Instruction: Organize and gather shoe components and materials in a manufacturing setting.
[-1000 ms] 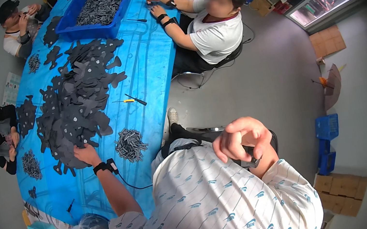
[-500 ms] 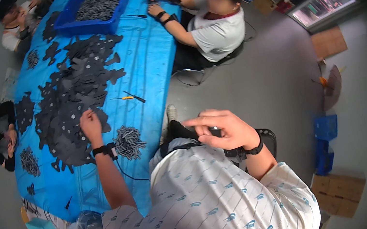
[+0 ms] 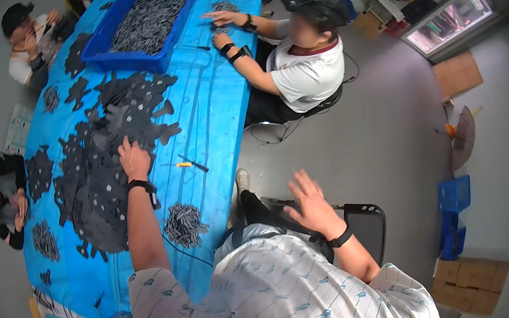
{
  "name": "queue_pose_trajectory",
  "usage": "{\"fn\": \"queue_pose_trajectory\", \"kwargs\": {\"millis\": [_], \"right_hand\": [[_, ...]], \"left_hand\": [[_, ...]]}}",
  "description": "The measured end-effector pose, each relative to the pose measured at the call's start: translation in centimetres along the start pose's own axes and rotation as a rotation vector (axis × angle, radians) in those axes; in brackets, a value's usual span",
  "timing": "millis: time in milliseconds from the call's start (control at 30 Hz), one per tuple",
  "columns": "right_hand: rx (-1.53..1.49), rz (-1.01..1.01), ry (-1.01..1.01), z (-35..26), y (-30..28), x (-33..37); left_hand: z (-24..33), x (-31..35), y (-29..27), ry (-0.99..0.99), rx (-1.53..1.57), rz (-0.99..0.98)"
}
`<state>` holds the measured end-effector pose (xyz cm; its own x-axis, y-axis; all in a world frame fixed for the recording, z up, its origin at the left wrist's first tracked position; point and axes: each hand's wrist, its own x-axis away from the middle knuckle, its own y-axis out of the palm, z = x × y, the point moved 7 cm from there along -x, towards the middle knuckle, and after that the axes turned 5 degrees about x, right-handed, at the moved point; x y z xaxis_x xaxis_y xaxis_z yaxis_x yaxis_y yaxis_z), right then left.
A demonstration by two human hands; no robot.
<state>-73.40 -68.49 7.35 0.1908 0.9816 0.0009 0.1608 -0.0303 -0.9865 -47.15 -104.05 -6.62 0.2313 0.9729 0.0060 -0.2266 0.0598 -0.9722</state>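
Across the long table covered in bright blue plastic sheeting [image 3: 207, 120], the person's left hand [image 3: 134, 158] is stretched far forward and rests palm-down on the broad spread of flat, dark grey cut-out pieces [image 3: 101, 179] that covers the table's middle; the fingers lie flat on the top pieces, and whether they have pinched one cannot be told from above. Nearer the body, just beside the left forearm, sits a small heap of short grey metal pins [image 3: 184, 224], and a yellow-handled slim tool [image 3: 191, 164] lies on the bare sheeting to the right of the wrist. The right hand [image 3: 310, 205] hangs in the air off the table's edge, over a black chair [image 3: 361, 222], fingers fanned wide and holding nothing. By the look of it, the step in hand is reaching into the spread to pick out a piece; closing on a single thin sheet would call for sliding or peeling its edge free of the overlapping ones, with the free hand brought back to the table. At the far end stands a blue plastic crate filled with grey pieces [image 3: 145, 21], where a seated co-worker's hands [image 3: 224, 24] are busy.
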Motion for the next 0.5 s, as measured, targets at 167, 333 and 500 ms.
{"fn": "queue_pose_trajectory", "kwargs": {"millis": [167, 333, 500], "right_hand": [[-0.069, 0.218, 0.101, 2.0, -4.1, -1.8], [-0.174, 0.194, 0.206, 4.8, -2.1, -0.6], [-0.271, 0.146, 0.224, 4.0, 0.1, 0.6]], "left_hand": [[-0.8, -3.3, 2.1, -0.039, -0.090, -0.168], [-1.0, -4.8, 3.9, -0.018, -0.022, -0.188], [-2.5, -4.9, 4.4, 0.009, 0.093, -0.146]]}}
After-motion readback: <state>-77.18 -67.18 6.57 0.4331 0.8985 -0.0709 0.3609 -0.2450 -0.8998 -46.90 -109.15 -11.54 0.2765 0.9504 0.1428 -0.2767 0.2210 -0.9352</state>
